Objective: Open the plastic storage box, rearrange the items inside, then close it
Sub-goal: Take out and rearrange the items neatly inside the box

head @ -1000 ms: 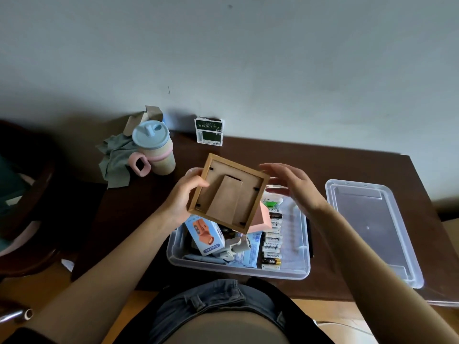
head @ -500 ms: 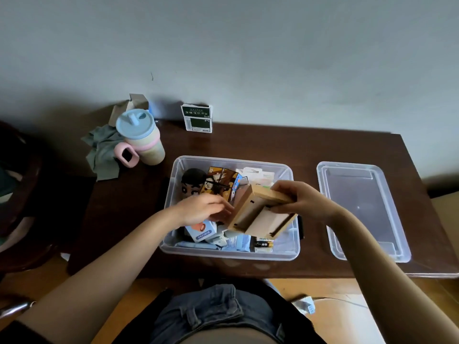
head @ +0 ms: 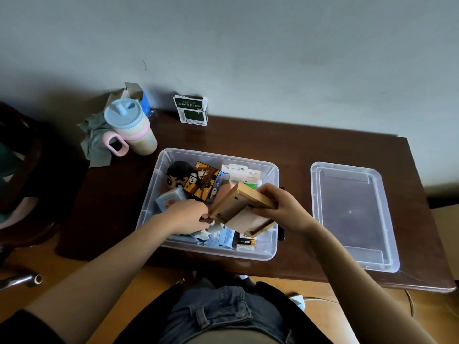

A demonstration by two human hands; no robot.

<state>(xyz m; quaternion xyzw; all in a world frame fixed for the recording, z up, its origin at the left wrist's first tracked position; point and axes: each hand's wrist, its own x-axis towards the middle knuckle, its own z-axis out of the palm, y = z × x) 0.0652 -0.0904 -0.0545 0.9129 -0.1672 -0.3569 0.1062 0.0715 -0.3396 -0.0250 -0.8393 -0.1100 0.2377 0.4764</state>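
Bare forearms, black short sleeve at left arm, black top, dark grey-blue denim with pocket.

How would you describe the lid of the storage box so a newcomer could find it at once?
Start at the dark brown wooden table and find the clear plastic storage box full of small items at its middle. To the right of that box, apart from it, lies the clear rectangular plastic lid. Unlike the box, it is shallow, flat and holds nothing.
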